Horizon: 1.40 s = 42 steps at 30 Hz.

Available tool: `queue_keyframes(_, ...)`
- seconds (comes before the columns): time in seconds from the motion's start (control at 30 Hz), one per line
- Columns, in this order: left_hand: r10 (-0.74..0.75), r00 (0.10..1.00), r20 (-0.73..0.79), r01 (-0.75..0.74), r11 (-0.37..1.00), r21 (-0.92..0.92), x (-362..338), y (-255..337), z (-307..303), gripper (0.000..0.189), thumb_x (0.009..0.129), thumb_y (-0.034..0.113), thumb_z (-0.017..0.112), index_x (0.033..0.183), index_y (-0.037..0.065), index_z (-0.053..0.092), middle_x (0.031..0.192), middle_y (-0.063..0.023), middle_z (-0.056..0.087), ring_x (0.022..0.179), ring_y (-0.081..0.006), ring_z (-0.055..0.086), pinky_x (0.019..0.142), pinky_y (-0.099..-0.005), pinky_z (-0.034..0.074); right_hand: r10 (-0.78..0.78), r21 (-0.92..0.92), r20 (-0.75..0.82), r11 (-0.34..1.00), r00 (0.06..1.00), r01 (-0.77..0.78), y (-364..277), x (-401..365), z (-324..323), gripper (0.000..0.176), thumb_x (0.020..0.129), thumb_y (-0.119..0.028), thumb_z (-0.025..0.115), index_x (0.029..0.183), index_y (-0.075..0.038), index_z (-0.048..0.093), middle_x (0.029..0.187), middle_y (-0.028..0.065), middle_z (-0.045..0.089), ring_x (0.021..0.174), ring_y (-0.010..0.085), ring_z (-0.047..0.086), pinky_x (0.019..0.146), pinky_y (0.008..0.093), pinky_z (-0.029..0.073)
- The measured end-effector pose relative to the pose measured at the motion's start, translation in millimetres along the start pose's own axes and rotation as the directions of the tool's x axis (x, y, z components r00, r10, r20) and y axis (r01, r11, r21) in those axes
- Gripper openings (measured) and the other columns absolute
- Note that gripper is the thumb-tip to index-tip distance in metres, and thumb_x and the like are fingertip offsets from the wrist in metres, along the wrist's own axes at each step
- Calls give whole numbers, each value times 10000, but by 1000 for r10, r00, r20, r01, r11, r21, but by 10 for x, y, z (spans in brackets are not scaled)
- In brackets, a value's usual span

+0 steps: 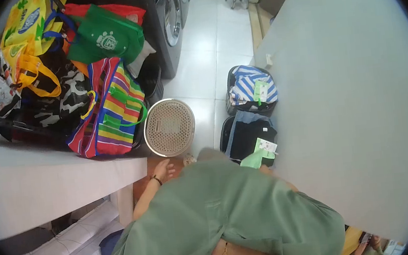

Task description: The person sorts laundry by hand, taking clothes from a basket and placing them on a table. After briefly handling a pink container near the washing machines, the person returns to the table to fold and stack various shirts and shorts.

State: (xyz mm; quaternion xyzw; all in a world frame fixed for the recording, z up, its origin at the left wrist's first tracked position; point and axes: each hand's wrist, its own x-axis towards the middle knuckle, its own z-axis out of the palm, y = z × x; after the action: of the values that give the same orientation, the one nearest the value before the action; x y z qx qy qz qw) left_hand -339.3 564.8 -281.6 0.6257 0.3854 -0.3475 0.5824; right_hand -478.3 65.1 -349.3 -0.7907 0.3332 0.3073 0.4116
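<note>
My left hand [163,171] is held low beside the doorway, fingers apart and nothing in them, a dark bracelet at the wrist. Just beyond it is a round, perforated beige lid or stool top [169,127]. Only a small part of my right hand [266,169] shows past the green shirt, near a light green piece [252,160]; its fingers are hidden. Dark folded clothes [250,137] with a green-and-white tag [265,146] lie in a black basket beside that hand. Behind it, another basket holds blue-and-white striped cloth [252,85], also tagged.
Colourful bags, including a striped one [117,106] and a green one [105,36], are piled at the left. Front-loading machines [171,19] stand beyond them. A pale door or panel [350,102] fills the right side. A person's arm [361,249] shows at the bottom right.
</note>
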Motion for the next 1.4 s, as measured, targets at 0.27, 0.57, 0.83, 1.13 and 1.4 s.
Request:
queue_keyframes(0.27,288,947,-141,-116,718,686,1171,320,-242,394,919,339,594,1182,54,663,1195,-121,673,1116,-278,622,929,-396,491,-62,76,-16,995,998,63,-1576,1346,-635,281,879,-284,648,943,-16,700,798,101,684,680,190,639,613,361,524)
queue_keyframes(0.57,189,961,-202,-29,794,607,2506,1885,540,392,910,353,598,1153,57,680,1178,-124,682,1102,-277,631,929,-386,491,-196,84,-52,976,979,199,-3056,4079,-2018,296,863,-285,663,961,-9,701,826,99,695,717,168,650,625,347,532)
queue_keyframes(0.83,235,962,-137,-99,771,629,3435,3948,1171,391,903,366,602,1127,59,696,1162,-128,690,1090,-277,640,928,-377,490,-210,243,-291,927,933,284,-4542,5562,-3162,285,879,-265,658,1031,-24,670,899,69,685,761,172,671,600,291,508)
queue_keyframes(1.13,117,960,256,-280,494,823,5338,6482,2069,406,891,384,610,1148,81,692,1184,-129,685,1123,-283,631,931,-390,494,81,395,-174,919,981,-6,-5118,6277,-3505,316,830,-232,640,1005,28,682,853,130,701,726,217,680,685,351,542)
queue_keyframes(1.4,190,712,676,-624,-268,734,7126,9281,4269,407,931,320,516,1254,96,624,1333,-136,587,1212,-340,566,950,-446,501,224,265,-222,950,949,-163,-5731,6782,-4404,302,812,-260,632,956,-4,704,817,151,705,743,235,687,706,367,543)
